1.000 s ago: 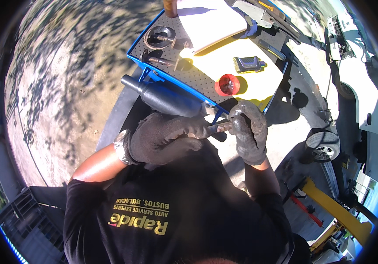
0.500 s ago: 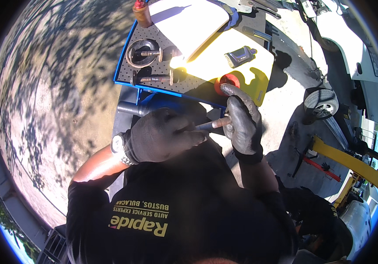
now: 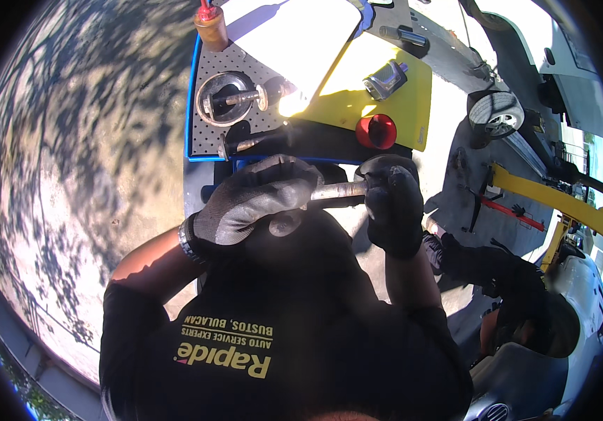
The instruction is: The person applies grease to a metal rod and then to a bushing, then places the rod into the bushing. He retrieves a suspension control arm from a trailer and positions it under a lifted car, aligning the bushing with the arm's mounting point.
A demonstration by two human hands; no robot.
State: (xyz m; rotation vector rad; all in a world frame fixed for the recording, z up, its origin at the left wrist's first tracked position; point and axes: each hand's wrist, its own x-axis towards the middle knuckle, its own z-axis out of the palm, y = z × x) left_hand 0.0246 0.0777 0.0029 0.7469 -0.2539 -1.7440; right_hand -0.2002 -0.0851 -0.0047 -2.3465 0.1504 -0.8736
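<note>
The worktop point(image 3: 205, 144) sits at a changed angle in view, its blue left edge now running nearly upright where half a second ago it leaned. At lower right, the co-worker in dark clothes point(image 3: 508, 291) by the silver car shows more fully than before. The left hand point(image 3: 263, 196), gloved, has rolled over from its back-up pose; its fingers are curled onto the left end of the threaded rod. The gloved right hand point(image 3: 394, 203), earlier with its index finger stretched out, is now a fist, fingers clamped round the rod's right end. The threaded rod point(image 3: 339, 191) is between the two hands, in front of the worktop's near edge. Its long axis runs left to right, almost level, the right end slightly higher. The red cup point(image 3: 376, 131), earlier partly covered by a fingertip, is uncovered.
</note>
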